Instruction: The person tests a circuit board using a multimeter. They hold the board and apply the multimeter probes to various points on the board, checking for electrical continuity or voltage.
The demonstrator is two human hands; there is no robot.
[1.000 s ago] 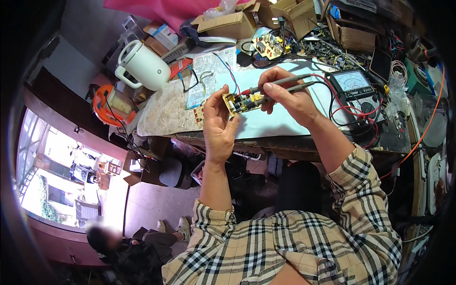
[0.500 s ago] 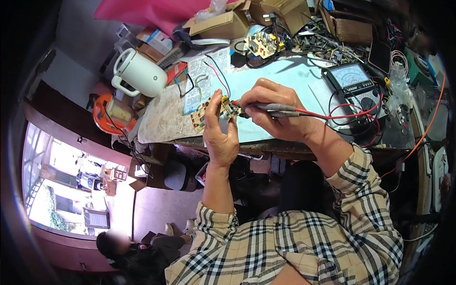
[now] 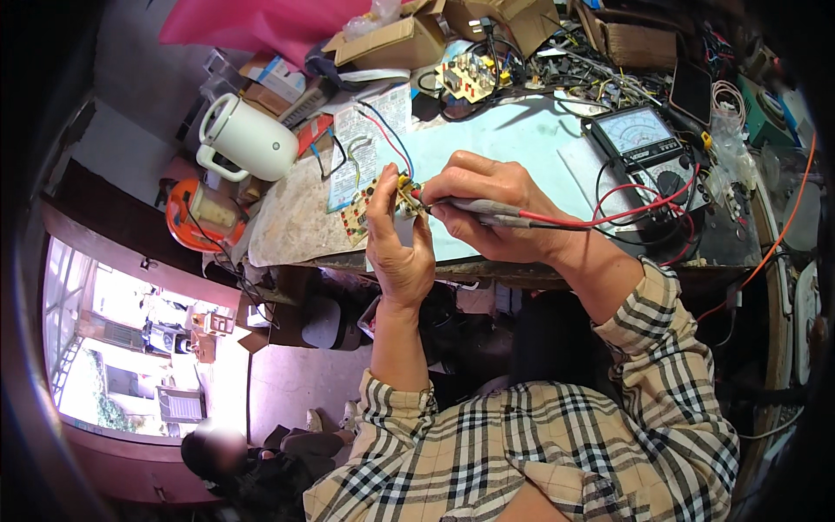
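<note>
Head view is showing the left hand [image 3: 396, 248] pinching a small board [image 3: 403, 193] upright above the bench edge [image 3: 487, 265]; the right hand [image 3: 487, 204], closing on two probes [image 3: 483, 209], is pointing them leftward at it.

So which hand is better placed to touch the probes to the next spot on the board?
Right hand: it grips the probes, tips at the board. The left hand is busy holding the board.

Your bench [image 3: 522, 139], pale blue top: analog meter [image 3: 639, 139] at right, white kettle [image 3: 248, 137] far left, cardboard boxes [image 3: 391, 39] along back, loose circuit board [image 3: 470, 76] near them.
</note>
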